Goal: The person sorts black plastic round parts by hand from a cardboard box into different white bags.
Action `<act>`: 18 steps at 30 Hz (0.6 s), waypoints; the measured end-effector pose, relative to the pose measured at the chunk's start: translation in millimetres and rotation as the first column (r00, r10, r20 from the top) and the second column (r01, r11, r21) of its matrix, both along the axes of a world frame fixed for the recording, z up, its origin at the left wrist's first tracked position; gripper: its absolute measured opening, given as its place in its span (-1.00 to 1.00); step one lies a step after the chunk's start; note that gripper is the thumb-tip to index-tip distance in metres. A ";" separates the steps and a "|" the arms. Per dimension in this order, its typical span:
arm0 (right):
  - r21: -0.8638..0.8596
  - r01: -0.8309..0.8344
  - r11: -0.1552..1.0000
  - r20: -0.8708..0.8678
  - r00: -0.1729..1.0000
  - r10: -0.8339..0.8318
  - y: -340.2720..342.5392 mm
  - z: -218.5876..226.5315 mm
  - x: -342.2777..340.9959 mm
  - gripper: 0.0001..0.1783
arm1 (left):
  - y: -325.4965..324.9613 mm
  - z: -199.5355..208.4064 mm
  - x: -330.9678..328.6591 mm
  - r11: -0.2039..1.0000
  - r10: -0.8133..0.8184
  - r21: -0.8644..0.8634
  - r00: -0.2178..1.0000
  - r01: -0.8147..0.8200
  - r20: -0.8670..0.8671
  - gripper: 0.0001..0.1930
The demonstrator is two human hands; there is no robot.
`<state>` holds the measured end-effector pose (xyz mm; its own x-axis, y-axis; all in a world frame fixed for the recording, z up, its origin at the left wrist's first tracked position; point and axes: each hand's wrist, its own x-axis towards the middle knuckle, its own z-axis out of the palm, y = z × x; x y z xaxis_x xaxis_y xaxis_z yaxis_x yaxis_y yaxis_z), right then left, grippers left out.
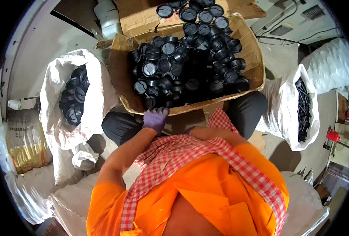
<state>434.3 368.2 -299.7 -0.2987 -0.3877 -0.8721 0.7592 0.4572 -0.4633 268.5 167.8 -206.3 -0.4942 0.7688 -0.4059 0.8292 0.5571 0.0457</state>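
In front of me stands an open cardboard box heaped with round black plastic caps. My left hand, in a purple glove, is at the box's near edge with its fingers curled over the rim. Only a sliver of purple glove shows of my right hand, low between my knees beside the red-and-white checked apron. Its fingers are hidden, so what it touches cannot be seen. More black caps are piled on a raised flap at the far side of the box.
On the left, a white woven sack holds larger black round parts. To the right, another white sack contains thin black rods. Several plastic-wrapped bags stand around, and cables run along the far right.
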 end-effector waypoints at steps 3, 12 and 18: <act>0.153 -0.186 0.971 -0.115 0.972 0.204 -11.3 -18.3 4.3 -0.54 | 4.4 1.9 10.2 0.999 0.043 -0.023 0.998 -0.044 -0.037 -0.65; 0.484 -0.138 0.864 -0.581 0.687 0.436 -41.5 -17.5 -56.8 -0.55 | 32.5 37.7 -1.3 0.973 0.134 -0.196 0.991 -0.125 0.029 -0.72; 0.526 -0.274 0.805 -0.463 0.702 0.542 -49.5 20.9 -56.2 -0.60 | 30.5 26.1 -13.9 0.959 0.129 -0.255 0.992 -0.123 0.007 -0.70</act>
<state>378.2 318.7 -278.8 -0.6768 -0.2625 -0.6877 0.1027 0.8914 -0.4413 254.5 198.3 -180.1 -0.5690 0.5711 -0.5917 0.7516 0.6532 -0.0923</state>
